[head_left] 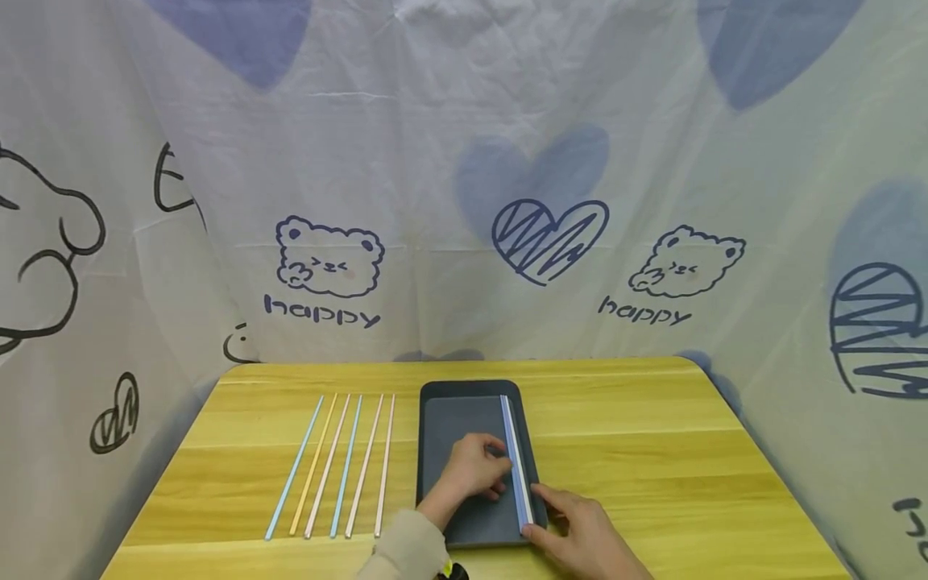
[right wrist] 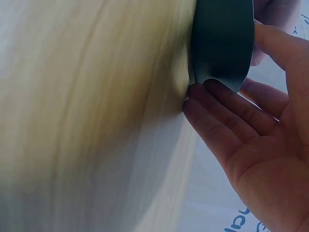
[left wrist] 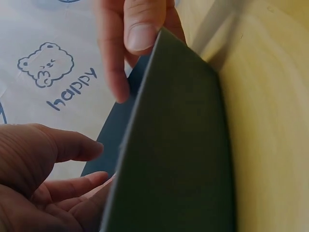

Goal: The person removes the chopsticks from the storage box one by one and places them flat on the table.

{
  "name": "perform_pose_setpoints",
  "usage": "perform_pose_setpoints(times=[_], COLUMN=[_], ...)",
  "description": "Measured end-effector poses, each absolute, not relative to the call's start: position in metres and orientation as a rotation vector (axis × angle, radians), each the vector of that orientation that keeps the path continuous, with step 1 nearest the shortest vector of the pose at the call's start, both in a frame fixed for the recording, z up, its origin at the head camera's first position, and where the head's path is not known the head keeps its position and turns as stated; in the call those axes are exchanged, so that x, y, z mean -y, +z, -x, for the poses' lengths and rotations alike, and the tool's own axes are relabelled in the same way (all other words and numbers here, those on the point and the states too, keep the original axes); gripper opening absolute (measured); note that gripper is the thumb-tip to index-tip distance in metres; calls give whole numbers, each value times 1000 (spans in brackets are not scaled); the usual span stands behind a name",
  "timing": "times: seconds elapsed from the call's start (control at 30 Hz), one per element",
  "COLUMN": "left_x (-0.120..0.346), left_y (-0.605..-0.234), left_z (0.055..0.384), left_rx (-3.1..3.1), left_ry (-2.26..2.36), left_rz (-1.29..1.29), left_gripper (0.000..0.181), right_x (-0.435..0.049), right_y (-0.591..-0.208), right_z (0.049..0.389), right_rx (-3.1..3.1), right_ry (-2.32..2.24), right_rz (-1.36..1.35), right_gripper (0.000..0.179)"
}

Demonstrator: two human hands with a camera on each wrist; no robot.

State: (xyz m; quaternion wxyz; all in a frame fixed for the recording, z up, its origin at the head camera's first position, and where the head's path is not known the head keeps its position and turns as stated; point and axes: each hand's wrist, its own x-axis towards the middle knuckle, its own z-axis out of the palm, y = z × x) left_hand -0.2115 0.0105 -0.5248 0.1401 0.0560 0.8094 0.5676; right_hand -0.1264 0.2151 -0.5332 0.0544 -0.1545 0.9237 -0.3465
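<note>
A dark grey rectangular tray (head_left: 464,515) lies on the table. Along its right wall, inside, run thin straight sticks side by side, blue (head_left: 516,475) and white (head_left: 524,475). My left hand (head_left: 474,466) is over the tray floor, its fingertips right at the blue stick. In the left wrist view its thumb (left wrist: 79,147) and fingers stand apart with nothing between them. At the tray's near right corner my right hand (head_left: 583,528) grips the wall. Its thumb is by the sticks' near ends, and several fingers (right wrist: 217,130) lie along the outer wall in the right wrist view.
Left of the tray several thin sticks lie apart in a row on the wooden table (head_left: 652,451): blue (head_left: 295,467), yellow (head_left: 313,467) and pink (head_left: 370,467) ones. A printed cloth (head_left: 435,306) hangs behind the table and at both sides.
</note>
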Motion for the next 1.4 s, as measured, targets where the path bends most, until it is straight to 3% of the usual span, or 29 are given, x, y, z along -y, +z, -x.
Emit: perform_pose_setpoints(times=[0.73,1.4], left_x=[-28,-32], left_y=[-536,-547], left_z=[210,212], left_rx=[-2429,-2603], left_ry=[1649,1528], left_rz=[-31,52], left_gripper=[19,28], right_x=[-216,-214], right_y=[-534,-535], right_z=[124,126], right_rx=[-2849,-2828], right_ry=[-1037,-1040], right_rz=[513,481], right_gripper=[65,67])
